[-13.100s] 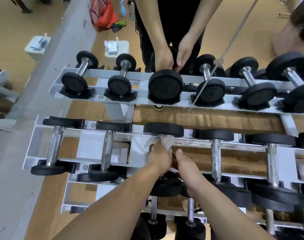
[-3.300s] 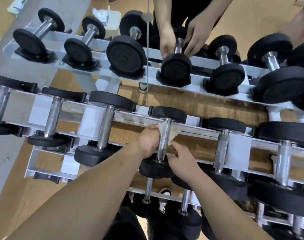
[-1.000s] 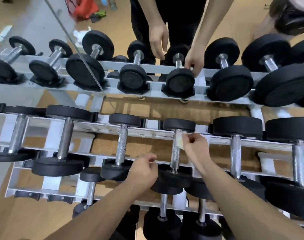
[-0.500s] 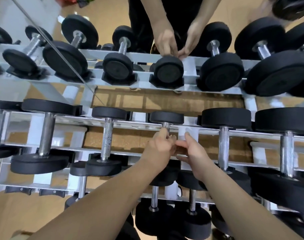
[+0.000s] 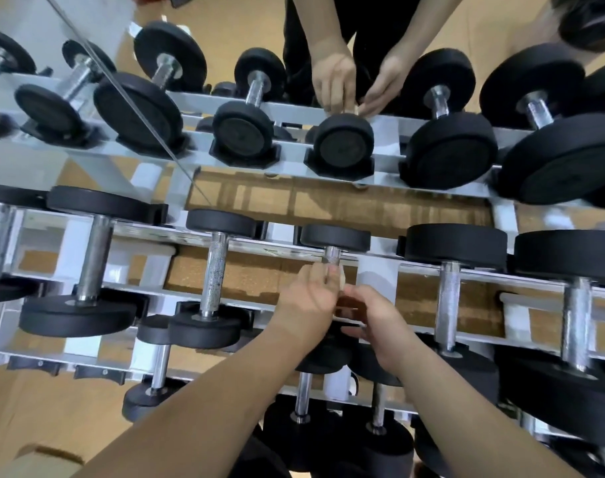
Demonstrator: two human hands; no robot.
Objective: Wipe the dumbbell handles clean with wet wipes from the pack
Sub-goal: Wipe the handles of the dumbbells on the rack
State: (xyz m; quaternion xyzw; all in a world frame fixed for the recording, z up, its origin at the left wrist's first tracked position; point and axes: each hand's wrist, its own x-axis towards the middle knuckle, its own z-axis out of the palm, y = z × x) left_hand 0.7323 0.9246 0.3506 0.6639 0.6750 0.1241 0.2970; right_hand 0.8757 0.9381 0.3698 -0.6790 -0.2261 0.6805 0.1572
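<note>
A small dumbbell with a chrome handle [image 5: 332, 254] and black ends lies on the middle tier of the white rack [image 5: 149, 260]. My left hand [image 5: 308, 300] curls round that handle and pinches a pale wet wipe [image 5: 341, 278] against it. Just below and to the right, my right hand [image 5: 375, 320] has its fingers curled at the lower part of the same handle. Both hands hide most of the handle. The wipe pack is out of view.
Neighbouring dumbbells lie left [image 5: 215, 270] and right [image 5: 447, 298] on the same tier, with more on the tiers above and below. Across the rack, another person's hands [image 5: 349, 84] work at a top-tier dumbbell [image 5: 344, 144]. A thin diagonal cable [image 5: 122, 98] crosses the upper left.
My hands stay on the same handle. My left hand has slid slightly down it, and my right hand has dropped lower. The wipe now shows at my left fingertips.
</note>
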